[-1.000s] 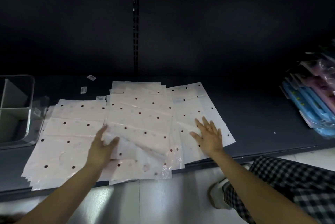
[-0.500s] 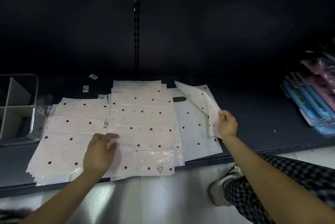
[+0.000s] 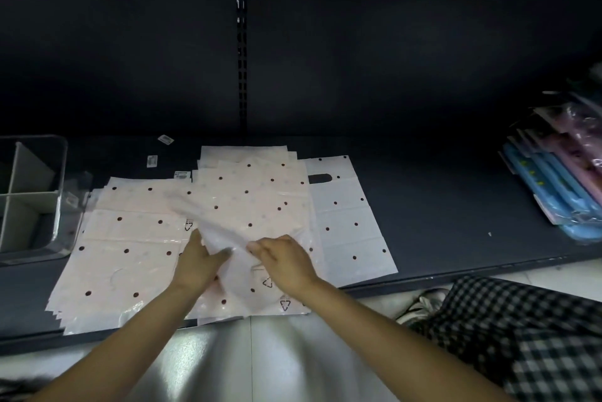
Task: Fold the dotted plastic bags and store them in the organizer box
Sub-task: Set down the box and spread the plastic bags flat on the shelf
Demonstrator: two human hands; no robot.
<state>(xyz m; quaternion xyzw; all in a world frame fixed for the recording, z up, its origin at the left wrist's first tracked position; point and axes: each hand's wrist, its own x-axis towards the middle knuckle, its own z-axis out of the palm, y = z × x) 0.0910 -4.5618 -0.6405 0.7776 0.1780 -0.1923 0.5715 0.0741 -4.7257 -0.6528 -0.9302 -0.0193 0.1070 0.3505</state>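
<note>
Dotted bags (image 3: 228, 206) spread along shelf (image 3: 456, 222) front edge. My right hand (image 3: 286, 263) has come across from right stack, now pinches one bag (image 3: 224, 239) with left hand (image 3: 198, 263). Fold starting, I judge. Organizer box (image 3: 31, 196) at left edge, nothing stored.

Pale pink bags with dark dots on a dark shelf

The dotted plastic bags (image 3: 136, 239) are translucent pale pink with dark red-brown dots and small triangle marks; the shelf (image 3: 439, 206) is dark navy-black, the organizer box (image 3: 35, 199) clear with grey-white dividers, the packets (image 3: 560, 180) blue and pink, the trousers (image 3: 521, 336) black-and-white checked.
</note>
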